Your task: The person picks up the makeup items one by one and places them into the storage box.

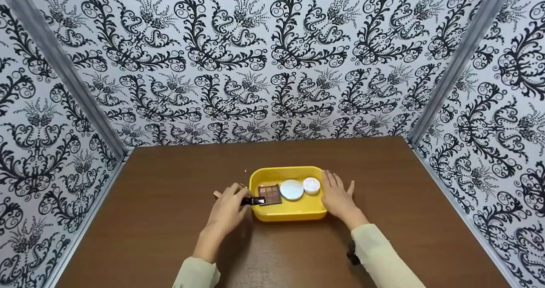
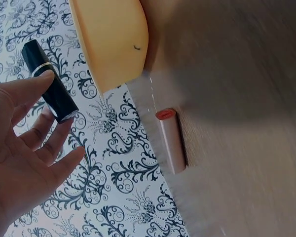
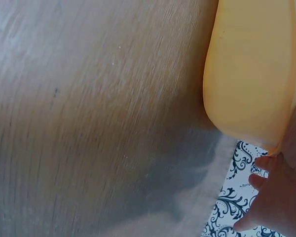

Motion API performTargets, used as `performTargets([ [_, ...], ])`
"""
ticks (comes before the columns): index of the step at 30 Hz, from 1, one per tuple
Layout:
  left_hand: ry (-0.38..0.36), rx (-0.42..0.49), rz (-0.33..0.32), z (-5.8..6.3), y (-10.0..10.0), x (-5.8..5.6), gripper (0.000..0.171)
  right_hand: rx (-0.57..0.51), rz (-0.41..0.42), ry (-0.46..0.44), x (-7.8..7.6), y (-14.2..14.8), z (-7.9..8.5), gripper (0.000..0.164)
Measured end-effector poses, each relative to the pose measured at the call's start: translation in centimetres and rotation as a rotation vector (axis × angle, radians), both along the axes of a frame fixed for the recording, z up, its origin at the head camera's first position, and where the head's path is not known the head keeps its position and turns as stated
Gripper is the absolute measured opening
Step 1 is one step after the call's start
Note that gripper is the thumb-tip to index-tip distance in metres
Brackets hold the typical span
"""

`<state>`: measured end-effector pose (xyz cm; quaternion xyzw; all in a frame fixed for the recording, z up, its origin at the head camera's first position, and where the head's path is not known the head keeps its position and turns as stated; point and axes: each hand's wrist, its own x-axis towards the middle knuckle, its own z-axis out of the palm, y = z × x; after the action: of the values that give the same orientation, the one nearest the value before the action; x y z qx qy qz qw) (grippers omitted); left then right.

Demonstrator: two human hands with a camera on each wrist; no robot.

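My left hand (image 1: 227, 207) pinches a black lipstick tube (image 2: 52, 84) between thumb and fingers, above the left rim of a yellow plastic tray (image 1: 289, 216). The tube's tip overlaps the eyeshadow palette (image 1: 272, 191) from above. Beside the palette in the tray lie a round pale compact (image 1: 292, 190) and a small white-lidded jar (image 1: 311, 186). On the tray's right rim rests my right hand (image 1: 338, 197), its fingers extended and its thumb hidden. A pinkish tube with a red-orange end (image 2: 172, 143) lies on the table left of the tray, partly behind my left hand in the head view.
The brown wooden table (image 1: 179, 168) stretches around the tray. Patterned black-and-white walls (image 1: 272, 66) enclose its back and both sides. A dark band (image 1: 352, 254) shows under the right sleeve.
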<state>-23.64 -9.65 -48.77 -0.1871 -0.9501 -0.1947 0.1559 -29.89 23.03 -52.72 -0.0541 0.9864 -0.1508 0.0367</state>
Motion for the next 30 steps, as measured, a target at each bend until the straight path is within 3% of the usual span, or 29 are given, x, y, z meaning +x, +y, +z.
performTargets([
  [12, -0.073, -0.042, -0.024, 0.1, 2.5, -1.2, 0.025, -0.008, -0.006, 0.005, 0.0, 0.0, -0.1, 0.074],
  [25, -0.066, -0.115, -0.045, -0.4, 5.2, -2.7, 0.031, -0.006, 0.002, -0.012, 0.2, -0.1, 0.5, 0.076],
  [30, -0.073, -0.124, -0.057, -0.9, 6.2, -3.4, 0.025, -0.018, -0.002, -0.01, 0.3, -0.2, 0.4, 0.075],
])
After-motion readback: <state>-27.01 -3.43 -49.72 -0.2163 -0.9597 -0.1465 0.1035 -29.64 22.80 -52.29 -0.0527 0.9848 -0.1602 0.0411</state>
